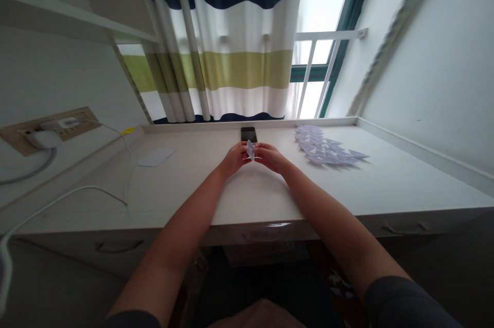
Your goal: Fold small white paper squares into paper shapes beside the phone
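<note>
Both your arms reach forward from the lower corners of the view and slope inward, so your left forearm [193, 212] and right forearm [328, 210] make a narrowing wedge. Your wrists angle in toward each other. Your left hand [234, 159] and right hand [270, 157] meet at nearly the same level, fingertips facing across a small gap, fingers bent in a light pinch on each side. Your hands are small here, so each finger's exact curl is hard to tell.
</note>
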A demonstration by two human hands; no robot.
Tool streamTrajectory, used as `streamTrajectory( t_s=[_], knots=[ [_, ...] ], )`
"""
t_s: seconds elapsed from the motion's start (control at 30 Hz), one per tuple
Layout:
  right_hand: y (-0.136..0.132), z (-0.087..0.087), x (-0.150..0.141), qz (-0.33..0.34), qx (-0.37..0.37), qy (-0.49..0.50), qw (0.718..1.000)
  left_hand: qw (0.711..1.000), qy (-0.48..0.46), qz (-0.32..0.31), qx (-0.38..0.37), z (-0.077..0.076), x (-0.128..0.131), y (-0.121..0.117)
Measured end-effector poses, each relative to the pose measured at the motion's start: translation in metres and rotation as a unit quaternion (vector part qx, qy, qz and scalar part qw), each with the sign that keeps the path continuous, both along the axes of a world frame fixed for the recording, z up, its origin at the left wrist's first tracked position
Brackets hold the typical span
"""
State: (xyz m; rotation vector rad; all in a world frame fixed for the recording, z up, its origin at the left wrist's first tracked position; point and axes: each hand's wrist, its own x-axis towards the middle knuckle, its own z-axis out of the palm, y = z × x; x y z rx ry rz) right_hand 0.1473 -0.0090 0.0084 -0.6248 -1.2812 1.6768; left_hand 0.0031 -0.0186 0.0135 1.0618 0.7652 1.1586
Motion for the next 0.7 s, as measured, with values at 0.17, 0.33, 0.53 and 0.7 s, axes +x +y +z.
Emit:
streamTrajectory(
  t_s=[0.17, 0.33, 0.53, 0.7],
  knots=[
    [-0.001, 0.001, 0.0, 0.0, 0.001, -0.008, 1.0, 1.0, 0.003, -0.019, 0.024, 0.0, 0.0, 0.0],
    [-0.003, 0.004, 0.002, -0.013, 0.009, -0.011, 1.0, 0.998, 0.038, 0.002, 0.048, 0.001, 0.002, -0.001],
    [-0.003, 0.017, 0.006, -0.041, 0.008, -0.054, 0.998, 0.99, 0.112, 0.07, 0.058, 0.011, 0.007, 0.003],
    [0.004, 0.034, 0.008, -0.093, -0.004, -0.09, 0.992, 0.982, 0.151, 0.09, 0.067, 0.022, 0.011, 0.011]
  ],
)
